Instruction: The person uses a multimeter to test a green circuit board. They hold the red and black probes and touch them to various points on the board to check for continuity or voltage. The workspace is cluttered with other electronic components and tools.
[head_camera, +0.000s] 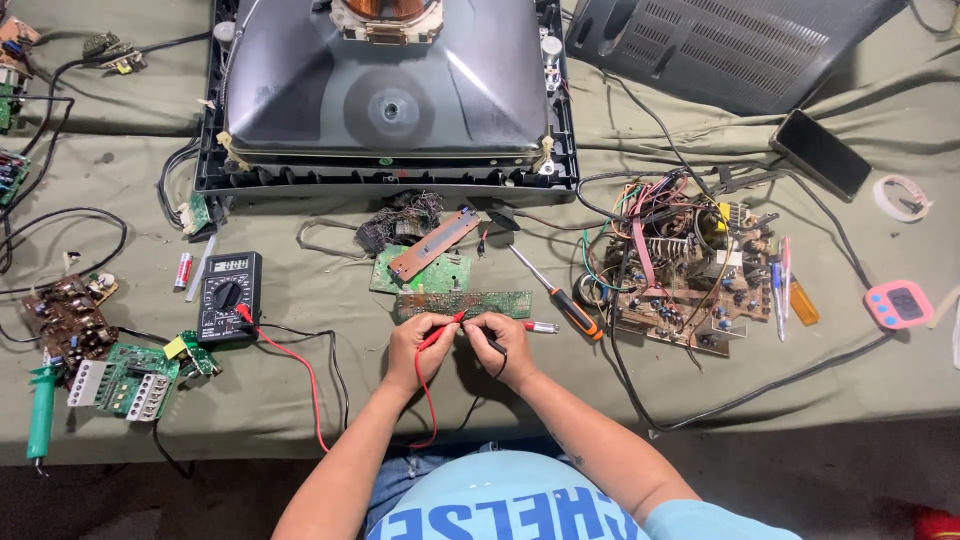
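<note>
My left hand (418, 345) grips a red multimeter probe (444, 330), its tip pointing at the lower edge of a long green circuit board (463, 303). My right hand (503, 343) grips a black probe (492, 343) beside it, close to the same board edge. Both hands sit close together at the table's near middle. Red and black leads run left from the probes to a black digital multimeter (228, 293). Behind the long board lies a second green board (425, 270) with a brown strip board (434, 244) across it.
An opened picture-tube set (385, 90) fills the back middle. A large wired circuit board (685, 265) lies at the right, with an orange-handled screwdriver (560, 295), a phone (822, 153) and a pink timer (898, 304). More boards (120, 375) and a green soldering tool (41, 405) lie left.
</note>
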